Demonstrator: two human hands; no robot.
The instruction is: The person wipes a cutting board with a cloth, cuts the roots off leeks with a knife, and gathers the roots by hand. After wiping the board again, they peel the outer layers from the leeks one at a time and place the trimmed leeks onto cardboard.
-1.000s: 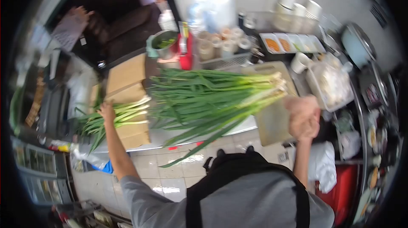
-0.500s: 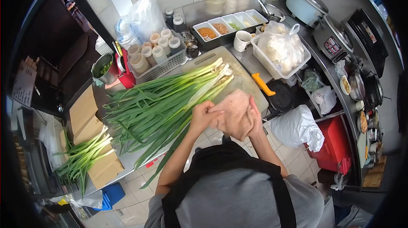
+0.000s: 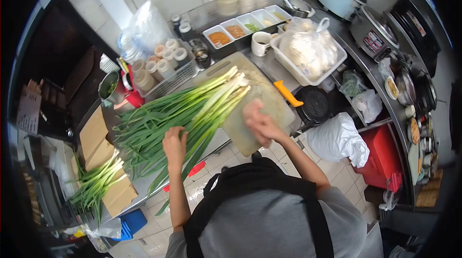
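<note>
My left hand (image 3: 174, 145) rests on the green leaves of a big bunch of spring onions (image 3: 168, 113), its fingers apart. The pale root ends of the bunch lie on a cutting board (image 3: 236, 133). Over the right part of this board is my right hand (image 3: 264, 125), blurred by motion and closed on what looks like a crumpled pinkish-brown cloth (image 3: 252, 108). The cloth's outline is smeared. An orange handle (image 3: 288, 94) lies at the board's right edge, beside a black pan (image 3: 315, 106).
Squeeze bottles (image 3: 166, 65) fill a basket behind the leaves. Topping trays (image 3: 236, 31), a white cup (image 3: 261, 44) and a tub with a bagged item (image 3: 310, 56) stand behind the board. A smaller onion bunch (image 3: 103, 176) lies on cardboard (image 3: 120, 195) at left.
The cloth was spread between both hands; now only my right hand appears to have it, bunched up, over the board. My left hand has let go and moved left onto the leaves. The view has shifted slightly.
</note>
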